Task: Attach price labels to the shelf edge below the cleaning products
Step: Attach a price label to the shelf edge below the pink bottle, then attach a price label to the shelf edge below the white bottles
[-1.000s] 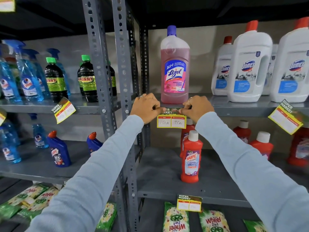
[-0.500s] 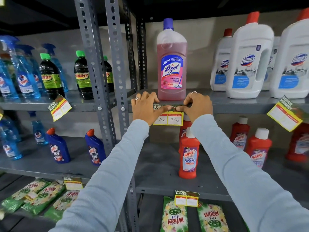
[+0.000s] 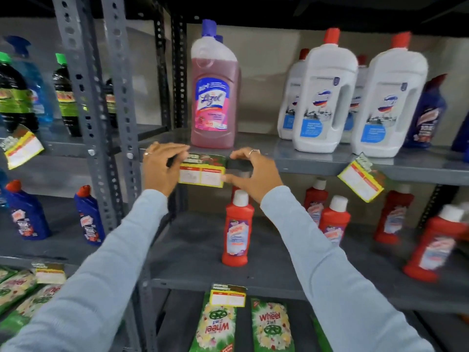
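Note:
A yellow and green price label (image 3: 201, 171) lies against the grey shelf edge (image 3: 304, 165), just below the pink Lizol bottle (image 3: 214, 97). My left hand (image 3: 162, 167) covers the label's left end with curled fingers. My right hand (image 3: 250, 174) holds the right end, with the forefinger at the top corner and the thumb at the bottom corner. The label hangs level, and its lower half reaches below the shelf edge.
White Domex bottles (image 3: 322, 97) stand to the right on the same shelf, above a tilted label (image 3: 361, 180). Red Harpic bottles (image 3: 237, 232) fill the shelf below. Grey slotted uprights (image 3: 119, 97) stand to the left, with dark bottles and blue bottles beyond them. Green Wheel packets (image 3: 271, 326) lie at the bottom.
My view has shifted right and closer. My right hand has opened from a fist into a wide thumb-and-forefinger grip on the label's right end. The left hand stays on the left end.

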Motion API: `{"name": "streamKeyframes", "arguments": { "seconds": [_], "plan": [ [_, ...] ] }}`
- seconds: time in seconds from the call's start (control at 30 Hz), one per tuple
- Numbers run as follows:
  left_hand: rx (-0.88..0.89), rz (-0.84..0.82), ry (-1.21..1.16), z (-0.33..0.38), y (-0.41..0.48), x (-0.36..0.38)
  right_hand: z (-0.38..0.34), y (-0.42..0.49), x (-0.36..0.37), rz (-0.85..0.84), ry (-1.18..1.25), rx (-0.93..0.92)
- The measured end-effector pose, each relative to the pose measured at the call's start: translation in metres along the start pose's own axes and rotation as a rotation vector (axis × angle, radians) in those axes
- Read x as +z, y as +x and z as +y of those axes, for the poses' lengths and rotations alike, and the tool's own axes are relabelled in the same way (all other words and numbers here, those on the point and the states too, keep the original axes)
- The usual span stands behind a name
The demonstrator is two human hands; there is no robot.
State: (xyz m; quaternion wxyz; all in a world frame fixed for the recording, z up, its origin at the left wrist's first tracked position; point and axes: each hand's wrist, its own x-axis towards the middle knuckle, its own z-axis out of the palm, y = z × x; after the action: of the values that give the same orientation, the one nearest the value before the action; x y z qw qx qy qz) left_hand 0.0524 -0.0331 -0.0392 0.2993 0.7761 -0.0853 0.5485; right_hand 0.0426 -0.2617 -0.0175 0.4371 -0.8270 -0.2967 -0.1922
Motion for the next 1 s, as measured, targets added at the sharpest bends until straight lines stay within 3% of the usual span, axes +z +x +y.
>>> {"name": "streamKeyframes", "arguments": {
  "seconds": [0.1,0.17,0.23,0.3,0.4,0.53,0.6,0.73,0.9,1.0],
  "plan": [
    [-0.144,0.018,-0.036,0.008,0.002,-0.002,0.028,-0.031,-0.050,0.185,-0.006,-0.032],
    [-0.252,0.128,-0.132,0.035,0.004,0.001,0.055,-0.048,-0.094,0.354,-0.102,0.008],
    [-0.175,0.200,-0.159,0.081,0.005,0.014,0.082,-0.057,-0.135,0.497,-0.199,0.091],
    [-0.004,0.126,-0.282,0.137,0.005,0.045,0.109,-0.064,-0.171,0.588,-0.344,0.173],
    [0.205,-0.245,-0.324,0.210,0.003,0.103,0.146,-0.071,-0.205,0.559,-0.626,0.312],
    [0.302,-0.670,0.085,0.263,0.000,0.177,0.168,-0.074,-0.226,0.437,-0.723,0.331],
    [0.293,-0.720,0.214,0.275,0.000,0.202,0.171,-0.071,-0.228,0.417,-0.763,0.235],
    [0.297,-0.620,0.322,0.283,-0.002,0.224,0.173,-0.065,-0.231,0.389,-0.650,0.158],
    [0.270,-0.678,0.099,0.283,-0.001,0.220,0.175,-0.053,-0.232,0.349,-0.481,0.117],
    [0.160,-0.696,-0.071,0.286,0.000,0.218,0.178,-0.049,-0.237,0.342,-0.431,0.060]
  ]
}}
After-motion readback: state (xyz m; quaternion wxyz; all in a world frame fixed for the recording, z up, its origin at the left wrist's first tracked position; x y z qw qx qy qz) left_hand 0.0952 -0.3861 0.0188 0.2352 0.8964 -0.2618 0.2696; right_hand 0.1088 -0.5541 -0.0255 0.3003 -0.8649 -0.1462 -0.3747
